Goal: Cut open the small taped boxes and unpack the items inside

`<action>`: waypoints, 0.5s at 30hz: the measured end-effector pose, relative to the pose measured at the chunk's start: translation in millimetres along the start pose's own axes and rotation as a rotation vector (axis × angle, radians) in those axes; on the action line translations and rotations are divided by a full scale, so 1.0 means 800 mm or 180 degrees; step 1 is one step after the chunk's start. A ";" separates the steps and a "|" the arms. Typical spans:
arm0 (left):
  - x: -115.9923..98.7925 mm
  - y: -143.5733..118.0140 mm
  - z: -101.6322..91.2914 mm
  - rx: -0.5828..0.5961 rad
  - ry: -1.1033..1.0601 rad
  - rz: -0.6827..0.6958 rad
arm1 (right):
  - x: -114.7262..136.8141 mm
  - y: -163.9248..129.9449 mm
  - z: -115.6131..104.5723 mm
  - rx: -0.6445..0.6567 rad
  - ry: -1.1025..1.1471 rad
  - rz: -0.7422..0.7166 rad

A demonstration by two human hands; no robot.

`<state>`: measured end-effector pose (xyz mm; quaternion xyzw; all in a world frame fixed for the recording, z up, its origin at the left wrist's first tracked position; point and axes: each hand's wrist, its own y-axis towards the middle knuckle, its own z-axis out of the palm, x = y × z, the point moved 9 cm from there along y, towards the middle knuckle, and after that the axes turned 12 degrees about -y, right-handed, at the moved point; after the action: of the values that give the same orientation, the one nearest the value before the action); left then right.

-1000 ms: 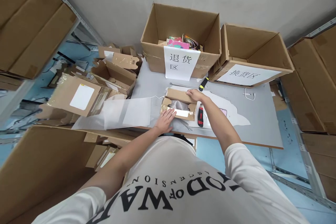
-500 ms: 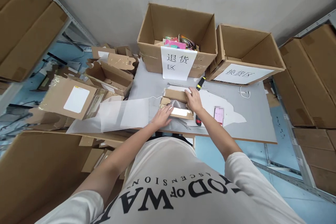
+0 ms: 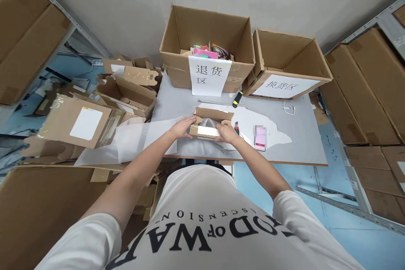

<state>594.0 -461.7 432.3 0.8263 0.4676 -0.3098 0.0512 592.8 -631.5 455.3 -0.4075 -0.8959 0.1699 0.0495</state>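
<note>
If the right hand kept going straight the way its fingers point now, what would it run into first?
The right hand points left across the small open box it grips, so it would likely meet the left hand on the box's other end; depth is unclear.

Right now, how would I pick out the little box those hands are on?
Start at the big carton with the white paper sign at the back of the grey table. Just in front of it lies the small open cardboard box, gripped by the left hand and right hand. It alone shows grey wrapping inside.
</note>
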 end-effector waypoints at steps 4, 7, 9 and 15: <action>0.000 0.001 0.001 -0.0113 -0.0081 -0.0044 | 0.016 -0.023 0.008 -0.0117 -0.0230 0.0104; -0.003 0.003 0.003 -0.0153 -0.0063 -0.0057 | 0.037 -0.052 0.023 -0.0478 -0.0339 0.0011; -0.006 0.003 0.004 -0.0143 -0.0065 -0.0051 | 0.050 -0.069 0.037 -0.0663 -0.0309 -0.0064; -0.012 -0.007 -0.001 0.0106 0.0024 -0.0036 | 0.059 -0.088 0.055 -0.0669 0.0128 0.0069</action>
<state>586.6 -465.5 439.0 0.8255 0.4672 -0.3147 0.0338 501.2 -650.4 436.3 -0.4235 -0.9031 0.0673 0.0226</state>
